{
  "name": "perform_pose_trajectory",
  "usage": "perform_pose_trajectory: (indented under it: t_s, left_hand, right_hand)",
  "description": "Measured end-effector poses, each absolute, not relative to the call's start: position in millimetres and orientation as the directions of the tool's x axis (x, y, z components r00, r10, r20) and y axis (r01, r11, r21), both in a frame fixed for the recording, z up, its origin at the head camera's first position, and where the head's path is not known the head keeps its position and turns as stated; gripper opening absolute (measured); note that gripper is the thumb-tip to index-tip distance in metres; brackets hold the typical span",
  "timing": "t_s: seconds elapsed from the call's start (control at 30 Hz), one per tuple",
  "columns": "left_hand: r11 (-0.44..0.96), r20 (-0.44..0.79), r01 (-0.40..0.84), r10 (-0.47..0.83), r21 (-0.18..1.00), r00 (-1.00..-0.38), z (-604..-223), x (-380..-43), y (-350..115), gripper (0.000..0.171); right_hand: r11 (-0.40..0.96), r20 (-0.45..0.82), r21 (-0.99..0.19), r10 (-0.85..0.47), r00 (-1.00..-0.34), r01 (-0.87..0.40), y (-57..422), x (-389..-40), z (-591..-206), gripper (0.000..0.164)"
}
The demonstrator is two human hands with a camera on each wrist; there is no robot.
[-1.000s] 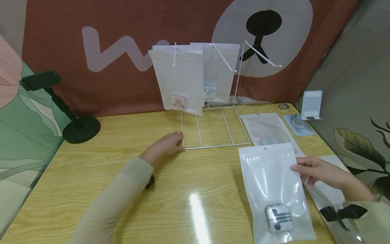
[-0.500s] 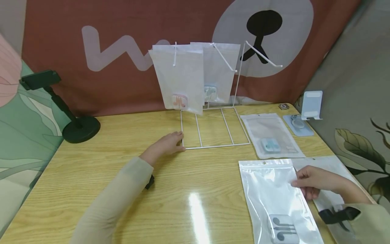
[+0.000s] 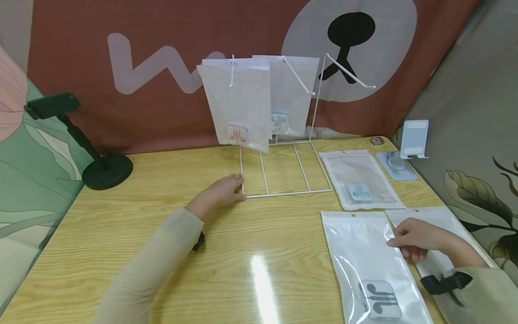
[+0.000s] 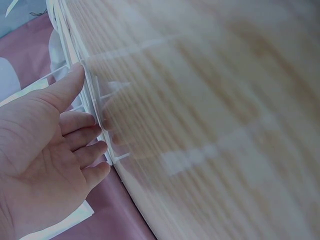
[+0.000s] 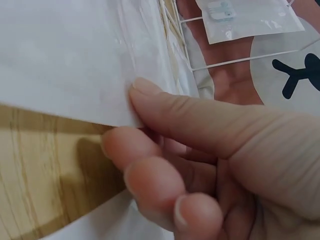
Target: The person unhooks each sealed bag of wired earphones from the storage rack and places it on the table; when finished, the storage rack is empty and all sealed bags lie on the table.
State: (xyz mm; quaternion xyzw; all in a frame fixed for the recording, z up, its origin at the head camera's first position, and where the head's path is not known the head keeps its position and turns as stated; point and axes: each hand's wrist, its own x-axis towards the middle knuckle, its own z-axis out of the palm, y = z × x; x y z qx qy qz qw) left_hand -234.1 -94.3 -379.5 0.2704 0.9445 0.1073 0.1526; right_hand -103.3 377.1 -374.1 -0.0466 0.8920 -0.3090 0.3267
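Note:
My right hand (image 3: 425,238) pinches the right edge of a glossy white zip bag (image 3: 360,252) between thumb and fingers. Through its front shows an earphone case (image 3: 380,298) with dark earphones. In the right wrist view the thumb (image 5: 165,107) lies on the bag's face, with the wood table visible beneath the edge. My left hand (image 3: 220,191) rests at the left front corner of a white wire display rack (image 3: 289,194), fingertips touching its base. From the left hook hangs a bag (image 3: 236,99) with pink earphones; another bag (image 3: 293,90) hangs behind it, on the middle hook.
A zip bag (image 3: 348,168) with a light-blue case lies right of the rack. Another bag (image 3: 437,261) lies under my right hand. Near the back right corner are a phone stand (image 3: 414,137) and a blue card (image 3: 398,170). A black stand (image 3: 107,171) is at left.
The zip bag's top has come down and nearer to me, so the bag with the light-blue case shows fully. It has then shifted slightly right. My left hand and the rack have not moved.

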Motion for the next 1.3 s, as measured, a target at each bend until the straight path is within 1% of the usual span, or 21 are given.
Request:
perform_pose_trajectory:
  t_s: [0.33,0.63,0.83,0.93,1.1,1.3]
  left_hand:
    - [0.835,-0.244,0.465,0.536,0.292,-0.808,-377,-233,-94,0.066]
    - [0.834,-0.241,0.468,0.538,0.291,-0.808,-378,-233,-94,0.066]
    - [0.835,-0.243,0.472,0.539,0.284,-0.807,-377,-233,-94,0.066]
    - [0.835,-0.248,0.469,0.538,0.288,-0.806,-377,-232,-94,0.066]
    - [0.833,-0.25,0.467,0.54,0.295,-0.804,-376,-231,-94,0.066]
    - [0.831,-0.247,0.476,0.545,0.288,-0.801,-376,-232,-94,0.065]
  right_hand:
    - [0.854,-0.565,-0.497,-0.183,-0.805,0.155,372,-106,-370,0.038]
    - [0.847,-0.543,-0.512,-0.191,-0.818,0.143,375,-111,-366,0.036]
    - [0.84,-0.51,-0.52,-0.159,-0.845,0.156,369,-124,-349,0.034]
    - [0.838,-0.462,-0.53,-0.156,-0.873,0.13,362,-136,-335,0.036]
    - [0.807,-0.351,-0.588,-0.198,-0.915,0.051,344,-159,-311,0.04]
    - [0.797,-0.158,-0.599,-0.211,-0.965,-0.076,311,-193,-288,0.042]
